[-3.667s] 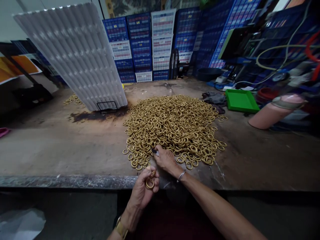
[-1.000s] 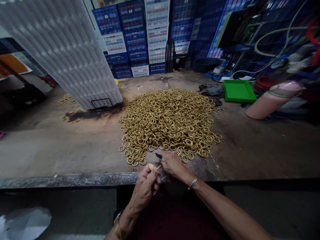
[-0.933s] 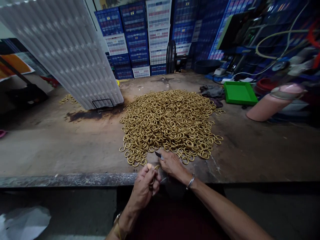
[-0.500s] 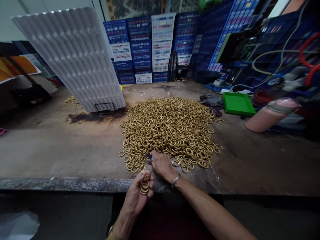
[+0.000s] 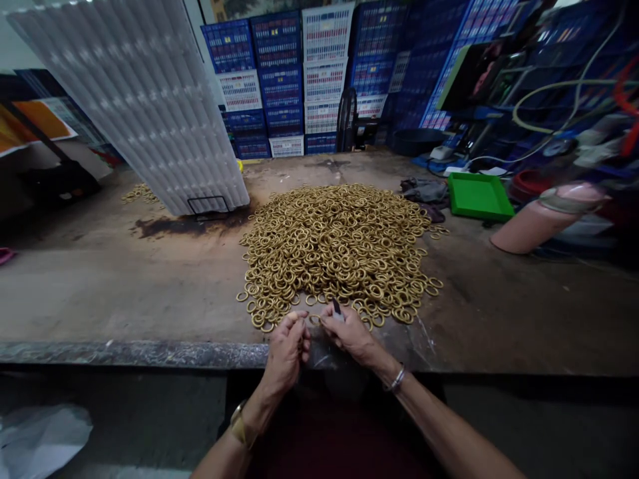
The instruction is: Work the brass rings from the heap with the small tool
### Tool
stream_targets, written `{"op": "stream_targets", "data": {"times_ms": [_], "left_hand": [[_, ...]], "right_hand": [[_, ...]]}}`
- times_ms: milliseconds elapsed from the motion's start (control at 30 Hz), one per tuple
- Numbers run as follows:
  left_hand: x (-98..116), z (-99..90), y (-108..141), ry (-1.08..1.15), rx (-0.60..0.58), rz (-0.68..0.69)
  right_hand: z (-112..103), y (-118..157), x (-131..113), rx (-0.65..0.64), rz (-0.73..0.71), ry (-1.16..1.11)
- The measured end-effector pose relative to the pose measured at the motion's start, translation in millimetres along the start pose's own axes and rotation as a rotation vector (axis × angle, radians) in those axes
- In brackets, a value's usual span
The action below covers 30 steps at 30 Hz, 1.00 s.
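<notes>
Between my hands is a single gold-coloured ring (image 5: 315,320), its right side at the fingertips of my right hand (image 5: 353,336). That hand is closed and also grips a small knife-like tool (image 5: 338,310), grey with a dark tip, pointing up and away. My left hand (image 5: 288,347) is closed, its thumb and forefinger near the ring's left side. A bit of gold shows among its curled fingers; the rest of what it holds is hidden. Just beyond both hands spreads a large heap of gold-coloured rings (image 5: 334,239).
A tall stack of white ribbed trays (image 5: 144,100) leans left of the heap. A green tray (image 5: 479,197), a dark cloth (image 5: 424,191) and a pink cylinder (image 5: 544,219) are to the right. Blue and white crates (image 5: 277,80) line the back. The worktable edge (image 5: 150,352) runs before me.
My right hand has drawn back from the heap and shifted right, now with a ring at its fingertips. My left hand has turned, hiding the rings it showed. The view has tilted down slightly.
</notes>
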<state>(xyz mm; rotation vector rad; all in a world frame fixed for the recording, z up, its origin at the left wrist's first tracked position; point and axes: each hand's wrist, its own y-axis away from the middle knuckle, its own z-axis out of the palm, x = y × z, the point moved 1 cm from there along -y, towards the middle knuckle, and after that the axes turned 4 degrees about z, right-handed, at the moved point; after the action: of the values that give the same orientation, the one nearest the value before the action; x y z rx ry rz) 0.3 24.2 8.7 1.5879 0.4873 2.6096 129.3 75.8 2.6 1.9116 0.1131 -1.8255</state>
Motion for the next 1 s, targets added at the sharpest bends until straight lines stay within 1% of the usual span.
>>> {"op": "stream_targets", "data": {"times_ms": [100, 200, 267, 367, 433, 500, 633, 700, 800, 900, 967, 1000], "left_hand": [[-4.6, 1.6, -1.9, -0.072, -0.042, 0.008], [-6.3, 0.5, -2.0, -0.165, -0.036, 0.042], [-5.1, 0.2, -1.0, -0.270, -0.021, 0.091], [-1.0, 2.3, 1.3, -0.434, 0.000, 0.208], [1.4, 4.3, 2.7, -0.485, 0.003, 0.260], [2.1, 5.6, 3.5, -0.474, -0.016, 0.226], [-0.4, 5.8, 4.3, -0.344, -0.129, 0.014], [-1.4, 5.8, 4.8, -0.257, -0.167, -0.043], [-2.4, 6.2, 5.9, -0.157, -0.175, -0.060], [-3.9, 6.3, 7.3, -0.150, -0.184, -0.034], [-5.5, 5.4, 7.9, -0.162, -0.179, -0.016], [-6.4, 4.7, 8.0, -0.166, -0.170, -0.009]], "right_hand": [[2.0, 6.9, -0.8, -0.056, 0.037, -0.087], [3.1, 7.9, -1.2, -0.059, 0.027, -0.093], [3.4, 6.6, -1.0, -0.039, 0.009, -0.056], [3.9, 4.5, -1.5, -0.005, -0.008, 0.058], [4.3, 3.6, -2.5, 0.023, -0.032, 0.140], [4.3, 3.1, -3.2, 0.051, -0.060, 0.193], [3.7, 3.1, -1.2, 0.076, -0.048, 0.199], [3.5, 3.5, 0.5, 0.069, -0.018, 0.175], [3.3, 4.5, 1.2, 0.041, 0.033, 0.095], [2.9, 5.0, -0.5, 0.000, 0.064, 0.014], [2.0, 4.5, -1.1, 0.001, 0.061, 0.024], [1.3, 4.0, -0.9, 0.025, 0.046, 0.059]]}}
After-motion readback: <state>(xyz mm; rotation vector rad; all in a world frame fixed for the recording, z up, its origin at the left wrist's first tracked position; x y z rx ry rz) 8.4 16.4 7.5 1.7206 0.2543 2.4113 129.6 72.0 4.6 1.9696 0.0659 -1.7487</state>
